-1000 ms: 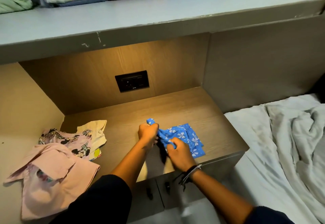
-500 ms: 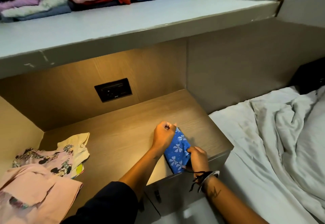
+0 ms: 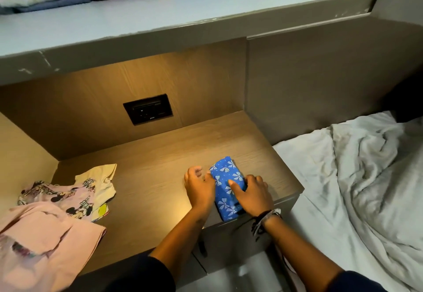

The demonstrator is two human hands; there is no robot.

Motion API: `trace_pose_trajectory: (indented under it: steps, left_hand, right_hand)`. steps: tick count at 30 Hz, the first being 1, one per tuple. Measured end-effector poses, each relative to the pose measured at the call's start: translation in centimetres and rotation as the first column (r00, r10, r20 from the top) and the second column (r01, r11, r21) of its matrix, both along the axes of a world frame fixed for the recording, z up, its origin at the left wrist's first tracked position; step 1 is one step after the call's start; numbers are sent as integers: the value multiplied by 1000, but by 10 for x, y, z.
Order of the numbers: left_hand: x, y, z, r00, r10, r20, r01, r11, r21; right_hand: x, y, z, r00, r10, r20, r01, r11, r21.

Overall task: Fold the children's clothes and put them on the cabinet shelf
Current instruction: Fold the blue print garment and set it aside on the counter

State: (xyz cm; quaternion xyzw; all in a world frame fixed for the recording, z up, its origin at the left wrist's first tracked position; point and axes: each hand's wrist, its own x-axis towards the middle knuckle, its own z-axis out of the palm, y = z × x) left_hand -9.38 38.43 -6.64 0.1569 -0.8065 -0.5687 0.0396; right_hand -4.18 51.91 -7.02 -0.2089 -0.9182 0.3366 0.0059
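My right hand (image 3: 253, 196) lies flat, palm down, fingers spread, on the small folded blue cloth with white bows (image 3: 225, 188), which rests near the front right edge of the wooden counter (image 3: 148, 165). My left hand (image 3: 199, 187) is loosely open, its fingers curled, touching the cloth's left edge.
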Motion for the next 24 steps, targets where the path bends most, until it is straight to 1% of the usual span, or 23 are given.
trace_pose_trajectory:
  steps: [1,2,3,4,7,8,11,13,14,15,16,18,20,22,24]
  left_hand:
    - [-1,0,-1,989,29,147,-32,999,18]
    - [-3,1,-1,963,4,268,-21,998,61]
    - [-6,3,-1,941,-43,335,4,993,117]
    - [-9,6,1,926,-82,368,20,985,169]
    - [-17,17,7,888,-165,429,67,970,234]
    - [-18,24,8,885,-202,420,98,962,256]
    - [-20,49,11,881,-303,364,164,916,366]
    - [-20,72,11,864,-359,354,212,896,390]
    - [-20,82,11,858,-375,351,232,893,386]
    - [-20,92,10,859,-379,344,247,896,370]
    - [-19,101,9,870,-375,320,272,907,322]
    - [-15,110,5,911,-363,197,346,931,116]
    - [-8,106,4,909,-399,118,412,904,-114]
    - [-5,95,3,896,-434,93,442,859,-257]
    - [-2,71,6,906,-419,64,418,858,-297]
  right_hand:
    - [-4,2,-1,999,30,37,-31,999,29]
    - [-8,3,-2,997,53,61,-56,998,42]
    - [-11,5,-2,996,62,72,-64,998,24]
    - [-14,7,-3,995,56,77,-54,998,-27]
    - [-20,13,-1,997,4,72,16,962,-273]
    - [-22,17,0,998,-20,56,37,946,-321]
    - [-24,43,2,995,-103,-19,90,937,-339]
    - [-23,67,3,990,-138,-42,118,940,-321]
    - [-22,79,3,987,-154,-43,136,949,-286]
    - [-19,90,2,985,-168,-48,154,964,-216]
    - [-17,99,1,984,-166,-62,159,982,-105]
    - [-14,109,-2,994,-84,-74,96,982,163]
    - [-13,106,-7,998,56,-23,-44,931,362]
    - [-12,101,-11,988,136,75,-155,872,464]
    - [-14,94,-11,986,131,102,-165,858,486]
